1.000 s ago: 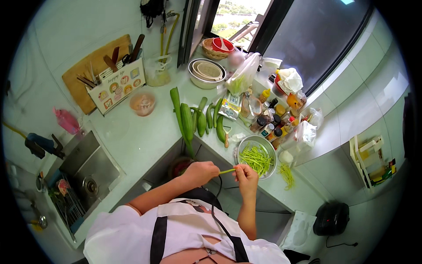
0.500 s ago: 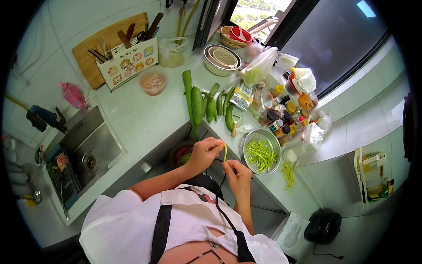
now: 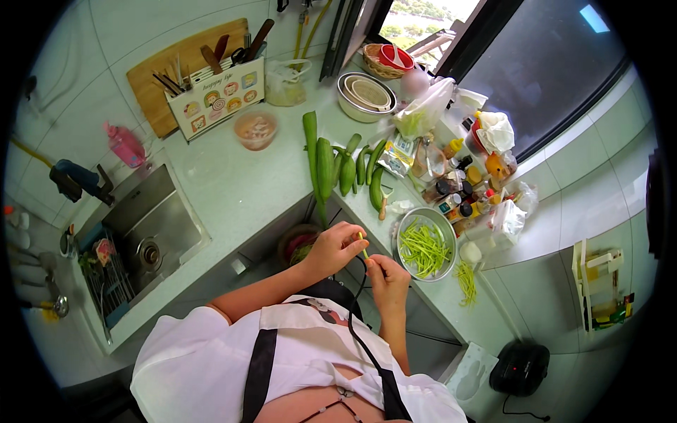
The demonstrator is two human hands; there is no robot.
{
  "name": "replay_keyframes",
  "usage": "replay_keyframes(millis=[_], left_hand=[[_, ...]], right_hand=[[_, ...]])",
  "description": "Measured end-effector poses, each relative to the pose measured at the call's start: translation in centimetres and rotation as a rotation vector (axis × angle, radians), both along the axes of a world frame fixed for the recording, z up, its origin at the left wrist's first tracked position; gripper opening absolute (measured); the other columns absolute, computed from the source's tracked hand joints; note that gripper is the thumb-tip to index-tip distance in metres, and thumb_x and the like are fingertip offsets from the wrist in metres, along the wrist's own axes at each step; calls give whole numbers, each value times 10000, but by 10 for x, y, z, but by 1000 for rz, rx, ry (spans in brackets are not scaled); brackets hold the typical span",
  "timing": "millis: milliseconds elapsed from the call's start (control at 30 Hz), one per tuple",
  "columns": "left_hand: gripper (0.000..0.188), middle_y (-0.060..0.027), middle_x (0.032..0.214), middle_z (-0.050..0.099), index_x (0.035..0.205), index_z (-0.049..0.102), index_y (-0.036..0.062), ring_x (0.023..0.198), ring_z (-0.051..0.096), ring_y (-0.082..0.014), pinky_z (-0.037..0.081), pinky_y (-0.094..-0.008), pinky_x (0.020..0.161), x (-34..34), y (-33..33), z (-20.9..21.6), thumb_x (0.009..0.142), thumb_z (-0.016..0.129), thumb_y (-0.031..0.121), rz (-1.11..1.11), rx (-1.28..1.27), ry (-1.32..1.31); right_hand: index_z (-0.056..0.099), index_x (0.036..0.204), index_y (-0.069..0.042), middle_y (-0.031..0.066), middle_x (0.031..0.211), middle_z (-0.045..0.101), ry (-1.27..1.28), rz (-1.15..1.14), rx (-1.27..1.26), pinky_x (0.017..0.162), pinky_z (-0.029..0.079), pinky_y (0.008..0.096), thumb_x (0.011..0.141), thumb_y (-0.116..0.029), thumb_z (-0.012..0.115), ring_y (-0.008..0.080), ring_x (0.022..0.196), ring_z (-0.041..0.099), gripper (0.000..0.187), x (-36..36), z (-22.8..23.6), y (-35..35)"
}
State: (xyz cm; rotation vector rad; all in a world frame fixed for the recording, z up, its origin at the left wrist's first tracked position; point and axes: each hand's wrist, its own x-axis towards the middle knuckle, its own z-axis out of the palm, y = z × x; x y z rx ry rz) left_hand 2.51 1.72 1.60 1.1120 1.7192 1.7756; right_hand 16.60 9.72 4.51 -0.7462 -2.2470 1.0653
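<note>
Above the counter's inner corner, I hold a short, thin green vegetable stem (image 3: 364, 248) between my hands. My left hand (image 3: 334, 248) pinches its upper end between thumb and fingers. Just below and to the right, my right hand (image 3: 388, 279) pinches the lower end, fingers curled. To the right, a round metal bowl (image 3: 455, 243) holds a heap of cut green stems (image 3: 424, 249). Longer loose stems (image 3: 466, 283) lie on the counter beside it. What these stems are exactly, I cannot tell.
Long green gourds (image 3: 324, 169) lie on the counter ahead, near a wooden-handled peeler (image 3: 383, 203). Bottles and jars (image 3: 451, 201) crowd the right. A sink (image 3: 166, 225) is at left, a knife holder (image 3: 218, 99) behind. Below the counter gap sits a bin (image 3: 295, 243).
The view has shifted slightly, so the counter sits a little further right. The stem is now more covered by my fingers, and my right hand has turned slightly. Both hands remain close together.
</note>
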Motion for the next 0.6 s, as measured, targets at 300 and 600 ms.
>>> replay_keyframes(millis=[300,600], left_hand=[[131,-53,763,564,927,653,9,626,547,-100,442,-252,576,-4,-4,-11,873,635,127,-2,-54,120],[144,-65,749,596,902,659,-7,588,573,-104,454,-250,548,-1,-4,-12,875,636,132,-44,-95,18]], right_hand=[[665,876,-34,100,693,621,-20,0,62,544,462,304,837,-116,661,212,574,603,91,0,-4,-4],[659,863,-15,95,665,601,-29,-7,123,536,441,295,841,-102,652,183,561,568,90,1,-13,-3]])
